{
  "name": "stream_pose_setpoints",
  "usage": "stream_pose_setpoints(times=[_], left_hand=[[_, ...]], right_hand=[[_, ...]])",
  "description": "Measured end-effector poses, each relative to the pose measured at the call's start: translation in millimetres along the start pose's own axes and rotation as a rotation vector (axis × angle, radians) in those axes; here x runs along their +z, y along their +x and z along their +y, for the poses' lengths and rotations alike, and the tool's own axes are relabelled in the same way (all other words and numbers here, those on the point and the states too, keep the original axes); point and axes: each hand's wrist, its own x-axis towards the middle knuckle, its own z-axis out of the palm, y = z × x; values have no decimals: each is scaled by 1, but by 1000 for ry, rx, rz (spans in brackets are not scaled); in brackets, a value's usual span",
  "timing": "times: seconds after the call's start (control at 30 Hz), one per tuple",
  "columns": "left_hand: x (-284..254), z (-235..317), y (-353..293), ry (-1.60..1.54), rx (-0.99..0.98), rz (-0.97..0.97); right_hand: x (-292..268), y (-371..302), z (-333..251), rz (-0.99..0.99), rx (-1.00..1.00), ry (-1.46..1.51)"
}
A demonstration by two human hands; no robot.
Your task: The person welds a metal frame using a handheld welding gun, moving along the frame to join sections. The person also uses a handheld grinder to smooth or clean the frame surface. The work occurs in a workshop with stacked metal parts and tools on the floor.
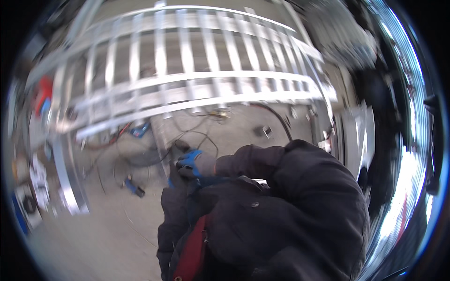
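Note:
My right hand, in a blue and grey work glove, is held in front of my body with the forearm bent across my chest. Its fingers look curled in; what they hold, if anything, is lost in blur and dark shapes. Just beyond it a dark, blurred object lies near black cables on the floor. My left sleeve shows beside my body, but the left hand itself cannot be made out. Ahead stands a long silvery metal frame with evenly spaced bars, slightly blurred.
A blue and black tool lies on the concrete floor to the left. Another blue tool rests under the frame's near edge. A metal leg stands at left, a red object beyond it. Pale panels stand at right.

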Motion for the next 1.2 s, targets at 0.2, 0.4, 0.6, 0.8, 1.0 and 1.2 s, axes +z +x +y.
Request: stream_pose_setpoints(times=[0.2, 0.4, 0.6, 0.8, 1.0, 1.2], left_hand=[[59, -46, -69, 1765, 342, -301], [119, -103, -73, 1110, -60, -643], [217, -226, -77, 1096, -267, -571], [281, -384, -86, 1425, -185, -592], [345, -501, -94, 1264, -312, -778], [403, -603, -59, 1572, -403, -965]], right_hand=[[-14, -135, -19, 207, 282, 288], [-13, -225, 16, 522, 430, 630], [-16, -362, 72, 811, 503, 1005], [-40, -517, 135, 951, 493, 827], [-75, -651, 157, 1161, 473, 128], [-87, -739, 185, 1308, 736, 125]])
